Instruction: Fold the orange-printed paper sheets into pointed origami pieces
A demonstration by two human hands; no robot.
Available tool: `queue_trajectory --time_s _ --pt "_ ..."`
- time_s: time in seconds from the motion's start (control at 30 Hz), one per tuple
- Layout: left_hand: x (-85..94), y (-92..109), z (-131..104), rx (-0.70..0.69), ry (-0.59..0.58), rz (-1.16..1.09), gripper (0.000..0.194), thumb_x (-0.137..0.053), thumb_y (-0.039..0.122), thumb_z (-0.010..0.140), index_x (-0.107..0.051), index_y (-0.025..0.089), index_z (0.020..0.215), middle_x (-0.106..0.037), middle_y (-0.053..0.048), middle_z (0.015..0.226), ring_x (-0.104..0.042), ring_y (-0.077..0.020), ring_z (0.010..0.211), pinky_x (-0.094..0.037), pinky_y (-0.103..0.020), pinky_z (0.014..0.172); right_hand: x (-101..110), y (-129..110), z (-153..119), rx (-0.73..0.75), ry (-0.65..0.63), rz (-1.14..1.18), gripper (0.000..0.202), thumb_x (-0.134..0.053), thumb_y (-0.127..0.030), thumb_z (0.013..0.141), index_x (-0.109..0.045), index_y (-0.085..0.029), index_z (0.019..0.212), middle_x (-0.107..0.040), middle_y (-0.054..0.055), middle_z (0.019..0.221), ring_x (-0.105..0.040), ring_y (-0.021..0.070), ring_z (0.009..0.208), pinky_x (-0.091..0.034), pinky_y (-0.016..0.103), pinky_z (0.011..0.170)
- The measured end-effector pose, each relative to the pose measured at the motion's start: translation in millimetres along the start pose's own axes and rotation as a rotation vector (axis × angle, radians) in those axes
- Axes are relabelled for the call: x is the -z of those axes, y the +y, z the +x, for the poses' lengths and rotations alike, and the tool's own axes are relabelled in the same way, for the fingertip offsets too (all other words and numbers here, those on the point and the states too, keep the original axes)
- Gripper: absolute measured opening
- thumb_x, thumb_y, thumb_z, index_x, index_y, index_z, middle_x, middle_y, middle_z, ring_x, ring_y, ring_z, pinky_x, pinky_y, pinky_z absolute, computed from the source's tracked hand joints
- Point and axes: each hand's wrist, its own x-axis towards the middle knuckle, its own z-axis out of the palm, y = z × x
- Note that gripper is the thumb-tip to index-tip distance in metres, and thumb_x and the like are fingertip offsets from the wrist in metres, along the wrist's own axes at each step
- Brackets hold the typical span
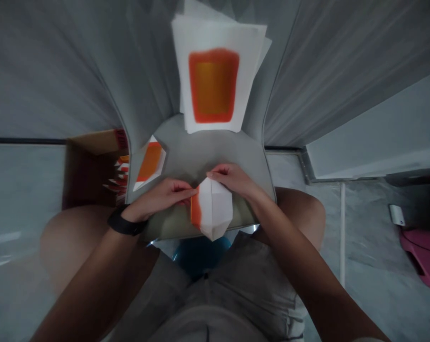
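Observation:
A partly folded paper [217, 208], white with an orange strip along its left side, is held over the front of the grey chair seat [186, 152]. My left hand [168, 194] pinches its left edge near the orange part. At the paper's top corner, my right hand [231, 178] grips it between thumb and fingers. Another folded paper [151, 162], orange and white, lies on the seat to the left. Several white sheets [218, 40] lean against the chair back, the front one bearing an orange rectangle.
On the floor at the left, a cardboard box [94, 145] holds several orange and white folded papers [121, 178]. Something blue [200, 254] shows below the seat's front edge. A pink plastic object [423, 256] and a small white device [397, 214] are at the far right.

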Motion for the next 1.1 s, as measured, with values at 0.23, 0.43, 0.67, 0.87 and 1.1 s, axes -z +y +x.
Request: queue_trajectory --time_s 0.23,0.43,0.67,0.87,1.1 --pt "3.0 0 3 0.018 -0.173 0.102 0.04 -0.064 0.059 0.092 -0.076 0.023 0.078 -0.069 0.001 0.073 -0.057 -0.0148 0.067 -0.045 -0.024 0.061 -1 -2 -3 0.019 -0.017 0.02 0.03 -0.076 -0.05 0.081 -0.077 -0.021 0.083 -0.073 0.002 0.082 -0.061 0.0161 0.075 -0.046 0.028 0.067" --pt "9.3 -5 4 0.078 -0.224 -0.009 0.035 -0.071 0.059 0.088 -0.082 0.026 0.089 -0.077 -0.004 0.084 -0.069 -0.0206 0.078 -0.055 -0.028 0.068 -4 -4 -5 0.049 0.008 0.026 0.03 -0.076 -0.051 0.081 -0.077 -0.021 0.086 -0.075 0.002 0.086 -0.064 0.0169 0.078 -0.048 0.029 0.069" --pt "3.9 8 2 0.071 -0.053 -0.043 0.037 -0.073 0.06 0.085 -0.08 0.024 0.084 -0.075 -0.004 0.082 -0.069 -0.0207 0.078 -0.056 -0.03 0.069 -3 -4 -4 0.079 0.05 0.055 0.03 -0.075 -0.051 0.083 -0.077 -0.021 0.085 -0.075 0.002 0.086 -0.064 0.0164 0.08 -0.048 0.029 0.071" --pt "4.1 -1 5 0.034 -0.14 0.002 0.037 -0.071 0.06 0.087 -0.077 0.024 0.081 -0.07 -0.002 0.075 -0.064 -0.0194 0.074 -0.053 -0.029 0.066 -3 -2 -3 0.077 0.031 0.024 0.033 -0.073 -0.054 0.083 -0.077 -0.022 0.086 -0.075 0.002 0.086 -0.063 0.0169 0.078 -0.047 0.029 0.069" --pt "0.5 2 5 -0.095 -0.135 0.183 0.04 -0.063 0.058 0.094 -0.075 0.022 0.081 -0.064 0.001 0.071 -0.054 -0.0148 0.067 -0.039 -0.024 0.058 -4 -1 -4 0.14 0.052 0.048 0.033 -0.073 -0.054 0.084 -0.076 -0.022 0.085 -0.074 0.002 0.085 -0.063 0.0169 0.078 -0.047 0.029 0.068"
